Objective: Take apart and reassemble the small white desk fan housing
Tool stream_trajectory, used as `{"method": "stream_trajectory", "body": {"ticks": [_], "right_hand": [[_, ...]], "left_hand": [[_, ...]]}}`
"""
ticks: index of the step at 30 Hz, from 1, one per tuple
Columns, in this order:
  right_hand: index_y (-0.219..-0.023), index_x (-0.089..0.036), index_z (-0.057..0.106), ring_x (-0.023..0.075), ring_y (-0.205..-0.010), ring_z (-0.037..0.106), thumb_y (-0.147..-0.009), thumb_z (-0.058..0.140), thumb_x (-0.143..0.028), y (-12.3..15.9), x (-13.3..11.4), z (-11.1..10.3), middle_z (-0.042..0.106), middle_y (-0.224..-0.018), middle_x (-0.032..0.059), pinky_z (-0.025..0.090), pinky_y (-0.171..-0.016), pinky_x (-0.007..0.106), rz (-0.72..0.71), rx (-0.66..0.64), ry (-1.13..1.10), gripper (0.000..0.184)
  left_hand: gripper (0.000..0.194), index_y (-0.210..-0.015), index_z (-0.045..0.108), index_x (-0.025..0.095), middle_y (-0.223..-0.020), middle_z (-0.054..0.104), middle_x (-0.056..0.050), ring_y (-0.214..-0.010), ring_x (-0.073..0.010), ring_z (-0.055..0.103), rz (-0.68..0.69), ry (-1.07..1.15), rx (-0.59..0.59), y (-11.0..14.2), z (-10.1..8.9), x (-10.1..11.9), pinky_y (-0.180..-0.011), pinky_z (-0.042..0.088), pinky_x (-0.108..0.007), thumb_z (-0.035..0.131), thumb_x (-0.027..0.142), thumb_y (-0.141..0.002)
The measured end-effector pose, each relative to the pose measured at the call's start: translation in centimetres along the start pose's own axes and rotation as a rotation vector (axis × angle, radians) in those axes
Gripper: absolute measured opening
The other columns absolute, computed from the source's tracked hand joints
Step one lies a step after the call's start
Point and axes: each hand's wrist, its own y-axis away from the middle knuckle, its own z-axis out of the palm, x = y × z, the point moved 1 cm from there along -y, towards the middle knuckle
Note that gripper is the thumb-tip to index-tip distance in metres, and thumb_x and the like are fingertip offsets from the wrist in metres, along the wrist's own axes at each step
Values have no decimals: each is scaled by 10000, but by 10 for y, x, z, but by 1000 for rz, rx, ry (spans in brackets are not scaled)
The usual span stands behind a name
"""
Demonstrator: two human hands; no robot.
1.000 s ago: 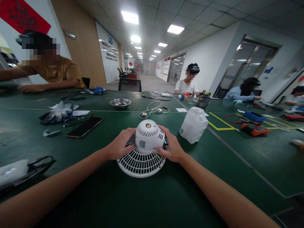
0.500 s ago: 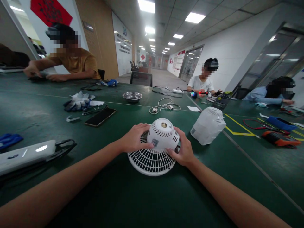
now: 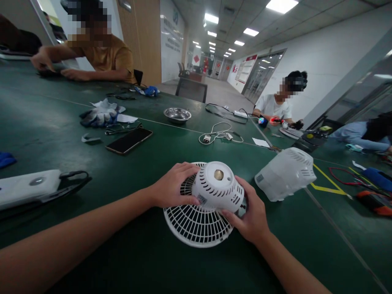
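Note:
A white fan motor housing (image 3: pixel 211 192), with slotted vents and a round hole on top, sits over a white round fan grille (image 3: pixel 199 232) on the green table. My left hand (image 3: pixel 176 185) is closed on the housing's left side, thumb across its front by a small label. From the right, my right hand (image 3: pixel 249 210) grips the same housing, thumb low at the front. Some of the fingers are hidden behind it. Right of my hands stands a larger white plastic cover (image 3: pixel 284 173), with vents at its upper end.
A phone (image 3: pixel 129 139), gloves (image 3: pixel 101 114), a metal bowl (image 3: pixel 177 115) and a white cable (image 3: pixel 220 134) lie beyond my hands. At left is a white device (image 3: pixel 30 188) with a black cord. An orange-and-black meter (image 3: pixel 375 203) lies at far right. Several people sit around the table.
The camera view has turned and tilted down, so the surroundings shift in the picture. Both hands keep hold of the housing, which appears slightly more tilted over the grille.

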Motion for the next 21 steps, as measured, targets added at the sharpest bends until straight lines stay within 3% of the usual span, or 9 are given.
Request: {"method": "stream_trajectory", "body": {"ticks": [7, 12, 21], "right_hand": [[-1471, -281, 432, 371, -1149, 637, -771, 761, -403, 7, 3, -2, 616, -1315, 140, 561, -951, 583, 56, 22, -62, 783], [-1453, -276, 447, 365, -1102, 662, -770, 760, -421, 5, 5, -4, 636, -1276, 136, 585, -913, 560, 35, 17, -43, 765], [-1457, -238, 420, 341, -1143, 659, -807, 704, -488, 3, 5, -8, 638, -1315, 144, 554, -977, 523, 28, -39, -4, 752]], "left_hand": [[814, -1393, 504, 254, -1434, 563, -101, -1295, -340, 493, 63, 91, -16, -5, 2, -11, -1098, 357, -552, 720, 682, -735], [800, -1391, 510, 251, -1432, 561, -109, -1284, -338, 501, 63, 95, -27, -7, 0, -8, -1103, 348, -560, 705, 684, -747], [869, -1396, 523, 247, -1393, 567, -128, -1211, -347, 511, 82, 6, -38, -8, -3, 4, -1043, 388, -556, 661, 770, -716]]}}
